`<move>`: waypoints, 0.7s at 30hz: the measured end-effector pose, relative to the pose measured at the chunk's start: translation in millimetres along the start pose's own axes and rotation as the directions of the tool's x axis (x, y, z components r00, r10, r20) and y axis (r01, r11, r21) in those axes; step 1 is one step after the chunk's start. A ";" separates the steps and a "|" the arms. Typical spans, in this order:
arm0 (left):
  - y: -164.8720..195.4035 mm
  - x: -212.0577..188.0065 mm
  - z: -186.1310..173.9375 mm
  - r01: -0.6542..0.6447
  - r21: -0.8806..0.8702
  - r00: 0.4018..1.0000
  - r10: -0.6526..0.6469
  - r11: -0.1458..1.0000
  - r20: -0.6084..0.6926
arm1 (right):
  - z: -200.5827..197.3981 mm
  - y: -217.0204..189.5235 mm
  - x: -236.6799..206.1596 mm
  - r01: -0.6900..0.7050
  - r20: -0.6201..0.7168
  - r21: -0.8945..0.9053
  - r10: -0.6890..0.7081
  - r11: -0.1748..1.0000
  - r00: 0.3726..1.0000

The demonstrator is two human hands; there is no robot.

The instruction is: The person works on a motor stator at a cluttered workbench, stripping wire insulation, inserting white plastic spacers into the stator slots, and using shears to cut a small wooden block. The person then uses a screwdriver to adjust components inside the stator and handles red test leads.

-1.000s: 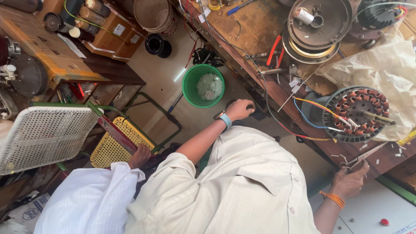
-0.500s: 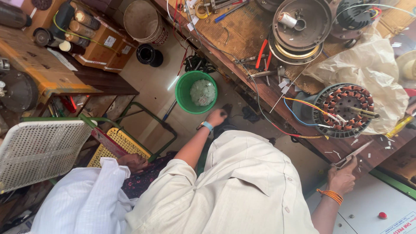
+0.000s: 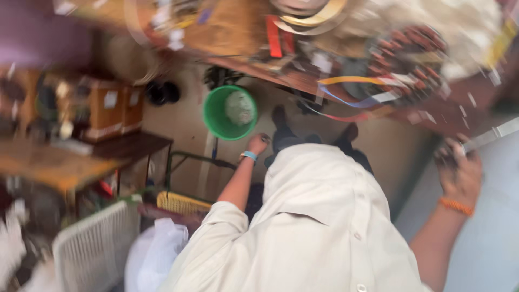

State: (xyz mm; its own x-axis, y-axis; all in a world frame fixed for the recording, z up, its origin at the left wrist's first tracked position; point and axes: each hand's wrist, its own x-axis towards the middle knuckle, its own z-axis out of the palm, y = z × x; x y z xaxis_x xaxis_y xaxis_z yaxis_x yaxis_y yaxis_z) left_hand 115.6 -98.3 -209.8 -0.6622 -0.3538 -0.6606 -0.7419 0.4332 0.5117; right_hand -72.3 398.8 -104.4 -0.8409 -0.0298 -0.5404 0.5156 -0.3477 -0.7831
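Reaching low at frame centre, the left hand [image 3: 258, 144] was held loosely curled, empty, near a green bucket [image 3: 230, 112]; the right hand [image 3: 459, 167] was seen at right, fingers closed on a flat metal strip [image 3: 494, 134]. A steadier grip was judged needed next.

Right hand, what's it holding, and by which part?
The right hand holds a long, thin, pale metal tool by its near end; blur hides the exact grip. The left hand, fist closed, holds nothing that shows.
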 end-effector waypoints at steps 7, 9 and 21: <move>81.0 11.0 60.2 -0.263 -0.023 0.964 0.261 0.965 -0.048 | -34.0 5.4 -30.9 0.046 -0.114 -0.003 -0.046 0.999 0.992; 106.8 7.3 91.8 -0.298 -0.016 0.954 0.297 0.954 -0.050 | -51.5 2.4 -28.5 -0.017 -0.158 -0.063 0.007 0.998 0.987; 217.5 28.0 225.7 -0.627 0.731 0.540 0.827 0.268 0.160 | -65.8 67.5 21.0 0.022 -0.373 0.509 0.197 0.860 0.907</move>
State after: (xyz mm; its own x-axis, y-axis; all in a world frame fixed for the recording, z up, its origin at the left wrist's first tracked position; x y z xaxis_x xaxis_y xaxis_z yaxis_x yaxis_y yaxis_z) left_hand -40.6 173.2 -241.0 -0.9538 0.2998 -0.0213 0.2934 0.9442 0.1499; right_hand -44.4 436.4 -189.0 -0.5992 0.2540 -0.7592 0.3408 -0.7772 -0.5290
